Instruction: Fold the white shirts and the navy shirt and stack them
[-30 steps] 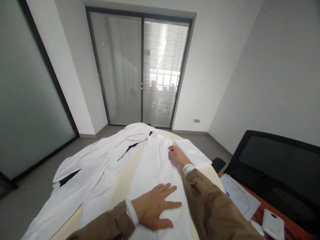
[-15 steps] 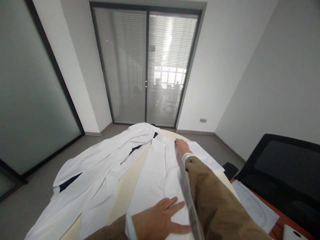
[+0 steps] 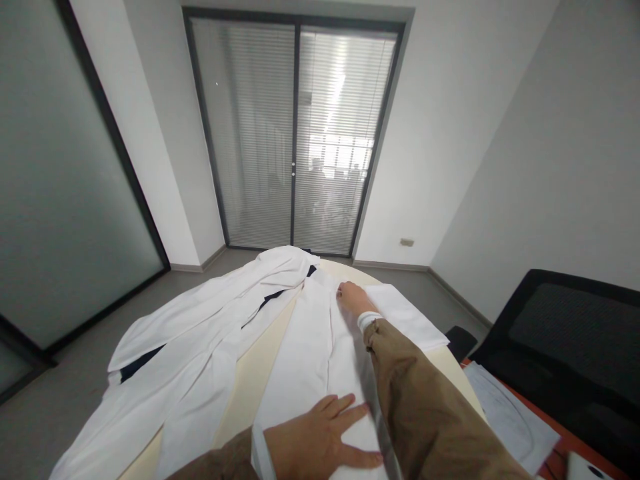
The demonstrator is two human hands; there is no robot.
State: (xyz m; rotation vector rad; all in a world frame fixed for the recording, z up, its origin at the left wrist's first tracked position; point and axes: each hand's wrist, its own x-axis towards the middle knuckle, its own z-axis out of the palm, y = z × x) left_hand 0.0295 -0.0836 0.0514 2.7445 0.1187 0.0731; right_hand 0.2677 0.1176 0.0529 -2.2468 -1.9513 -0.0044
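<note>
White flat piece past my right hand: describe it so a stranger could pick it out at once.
On the pale table below the glass door, a white garment lies lengthwise. Just past the right hand, a flat white piece juts toward the black chair, lying smooth at the table's right edge.

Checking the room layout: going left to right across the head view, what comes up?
Frosted glass wall, bunched white garment, flattened white garment, folded white cloth, black mesh chair back.
</note>
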